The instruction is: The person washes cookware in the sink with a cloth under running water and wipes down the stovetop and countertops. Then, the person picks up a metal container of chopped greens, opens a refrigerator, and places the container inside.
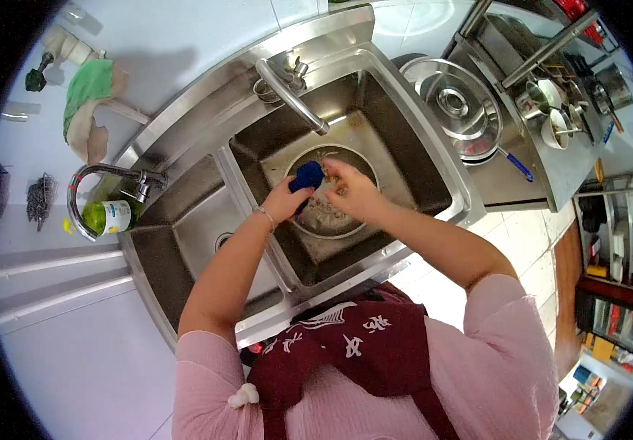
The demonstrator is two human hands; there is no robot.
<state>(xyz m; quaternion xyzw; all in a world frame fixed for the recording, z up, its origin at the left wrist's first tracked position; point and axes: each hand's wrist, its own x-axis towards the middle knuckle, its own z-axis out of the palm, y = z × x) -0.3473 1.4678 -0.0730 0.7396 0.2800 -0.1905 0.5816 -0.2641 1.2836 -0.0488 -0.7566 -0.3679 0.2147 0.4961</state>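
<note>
Green bottle (114, 217): white label, behind the curved faucet (75, 194).
Left basin (195, 220): round drain (224, 241) in its floor.
Left grip (285, 199): pinching the blue cloth (308, 177) over the pan.
Round metal pan (331, 232): in right basin (398, 183); pale-brown scraps (326, 208) inside, too blurred to name.
Right grip (355, 192): over pan; thumb and forefinger spread.
White bowl (553, 132): far right, utensil inside.
</note>
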